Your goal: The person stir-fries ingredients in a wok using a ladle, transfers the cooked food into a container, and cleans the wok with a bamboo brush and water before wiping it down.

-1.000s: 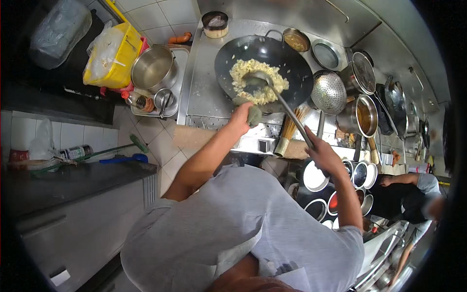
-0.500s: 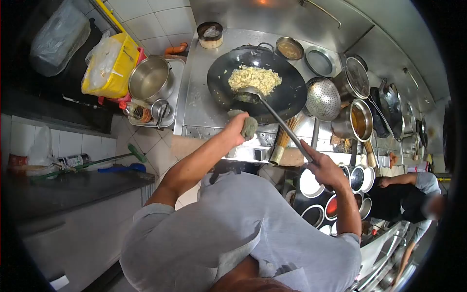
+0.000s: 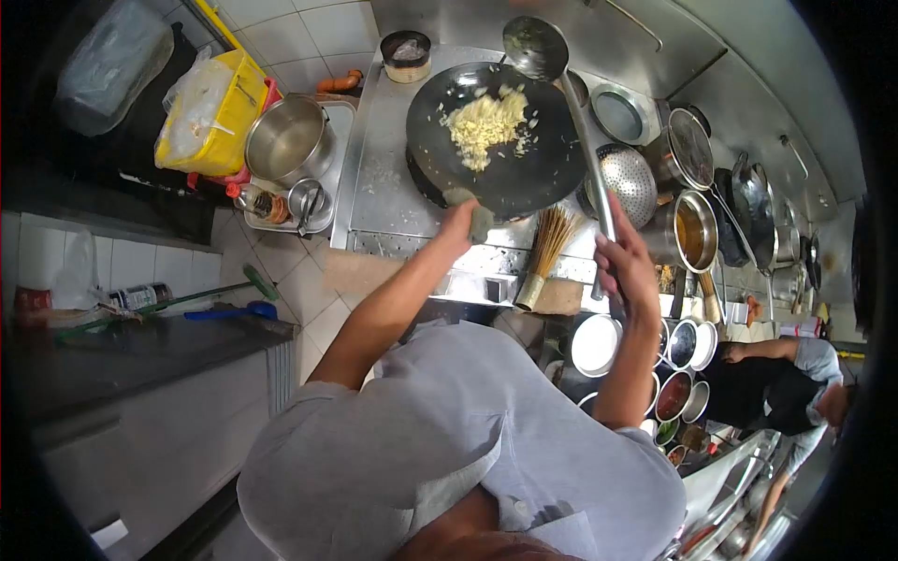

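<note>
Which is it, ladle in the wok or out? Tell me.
Out: the ladle has its bowl beyond the far rim of the wok, its handle in the right hand.

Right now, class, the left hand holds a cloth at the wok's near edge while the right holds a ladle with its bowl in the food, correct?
Not quite: the head view shows the ladle's bowl clear of the food, by the far edge of the wok. The rest stands.
</note>
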Motion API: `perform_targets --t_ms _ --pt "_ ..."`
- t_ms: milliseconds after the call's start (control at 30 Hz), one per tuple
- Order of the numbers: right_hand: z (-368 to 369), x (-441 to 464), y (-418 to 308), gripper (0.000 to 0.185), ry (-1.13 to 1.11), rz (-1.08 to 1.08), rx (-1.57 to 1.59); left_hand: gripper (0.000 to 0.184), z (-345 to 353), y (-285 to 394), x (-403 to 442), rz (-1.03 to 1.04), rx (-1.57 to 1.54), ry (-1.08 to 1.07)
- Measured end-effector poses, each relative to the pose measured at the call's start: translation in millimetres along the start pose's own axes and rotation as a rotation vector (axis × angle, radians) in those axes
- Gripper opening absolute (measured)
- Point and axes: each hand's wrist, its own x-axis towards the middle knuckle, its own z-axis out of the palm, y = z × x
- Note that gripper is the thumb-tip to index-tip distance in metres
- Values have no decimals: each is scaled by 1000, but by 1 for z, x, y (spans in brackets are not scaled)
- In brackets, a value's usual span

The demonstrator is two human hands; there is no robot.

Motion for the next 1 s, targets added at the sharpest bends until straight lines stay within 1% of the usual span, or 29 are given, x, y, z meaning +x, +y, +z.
perform_targets --t_ms 33,67,100,133,167,200,267,300,333,400,433,467,500,533,567,600,667,700,733,800,833,867,933,967,1000 --pt "-1 15 13 66 -65 62 242 7 2 6 8 -18 33 58" --pt "-3 33 33 60 -140 103 447 7 5 11 18 -30 69 111" --pt "-13 61 64 54 -236 163 649 7 -4 4 32 18 38 64" --pt "-21 93 97 50 -274 293 890 7 -5 7 35 21 37 66" --pt "-21 122 122 51 -218 480 982 8 -6 10 37 -13 75 71" --pt "-16 125 125 51 -217 481 985 8 -7 10 38 -49 112 74" --pt "9 132 121 51 -109 273 286 10 -4 7 37 -26 107 83" --pt "39 103 88 53 -49 157 -38 11 -7 7 37 -8 108 102" --pt "40 91 86 53 -51 165 -31 11 -12 3 38 -13 110 111" --pt "37 83 83 58 -188 151 112 14 -13 2 48 12 63 101" --pt "25 86 89 57 -281 240 320 14 -8 5 43 10 64 100" --pt "16 97 104 57 -279 241 320 15 -3 7 37 2 82 139" --pt "9 113 124 57 -268 372 549 16 -1 8 31 -7 99 180" --pt "12 119 123 56 -255 500 774 16 -5 5 34 -6 96 180" --pt "15 123 121 53 -204 419 460 16 -8 4 37 -27 97 158" --pt "31 117 107 53 -212 413 453 16 -9 6 41 -42 98 134" --pt "58 95 92 38 -94 92 -153 16 -7 4 35 -13 84 163" --pt "55 90 87 38 -134 120 -14 17 -3 4 34 12 69 184" --pt "43 94 91 38 -121 114 -8 17 0 5 34 7 80 174" --pt "21 105 103 49 -335 335 372 18 1 6 30 -28 60 155" --pt "21 108 106 51 -358 341 370 21 1 9 29 -84 3 111" --pt "21 107 111 51 -352 342 369 21 1 9 26 -89 2 107" --pt "41 95 87 47 -86 140 -86 24 21 25 0 -335 158 168" --pt "44 90 82 42 -40 78 -91 26 18 26 0 -320 70 131" --pt "41 90 83 42 -43 74 -90 26 9 22 12 -315 71 132"
